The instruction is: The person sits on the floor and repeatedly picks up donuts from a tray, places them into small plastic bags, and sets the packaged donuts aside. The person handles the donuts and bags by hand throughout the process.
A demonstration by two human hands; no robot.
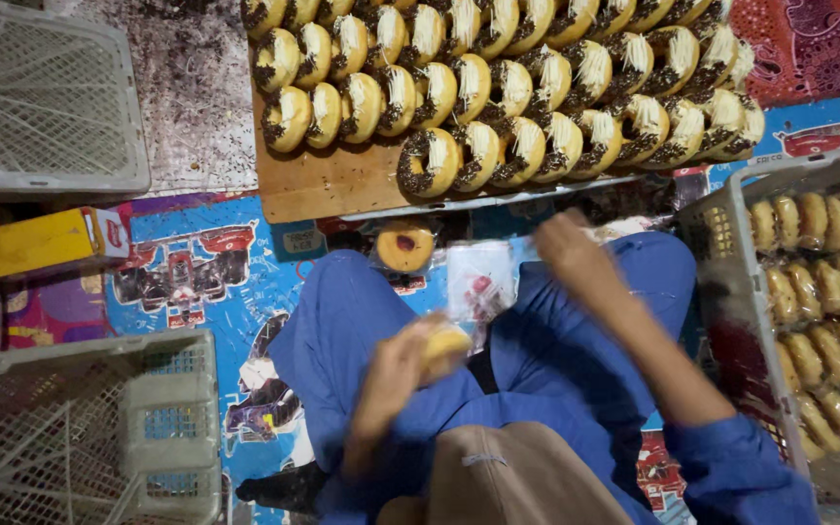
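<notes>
the seated person's left hand (388,374) holds a round yellow-glazed doughnut (444,345) over the lap, fingers curled around its near side; a thin clear wrap seems to cover it, but motion blur hides detail. the right hand (568,245) is raised above the right knee, near a stack of clear plastic bags (479,280); its fingers are blurred, so spread or pinching cannot be told. a wrapped doughnut with a dark red centre (405,246) lies on the printed floor mat (187,272) just ahead. a wooden board (323,180) carries rows of chocolate-and-cheese topped doughnuts (507,87). a grey plastic crate (721,262) on the right holds bagged doughnuts (819,282).
</notes>
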